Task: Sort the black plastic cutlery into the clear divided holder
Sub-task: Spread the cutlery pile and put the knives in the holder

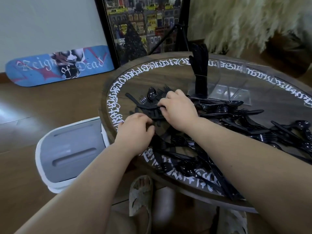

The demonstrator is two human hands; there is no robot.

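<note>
Your forearms reach over the table (128,71) edge, both hands palm-down in the cutlery (219,115) heap. Your left hand (135,130) curls into the pieces, your right hand (179,110) pinches a thin black piece; which utensil, I cannot tell. The holder (228,93) stands behind, some cutlery upright inside, its walls hard to trace.

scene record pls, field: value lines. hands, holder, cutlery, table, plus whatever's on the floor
left hand: fingers curled on black pieces at the pile's left edge
right hand: fingers curled, pinching a thin black piece
clear divided holder: behind the pile, a bundle of black pieces standing upright in its left compartment; other compartments look unfilled
loose cutlery: forks, spoons, knives heaped unsorted over the table's near and right side
table: round, dark wood, white lettering around the rim
floor: skateboard deck against the wall, white and grey bin left of the table
</note>
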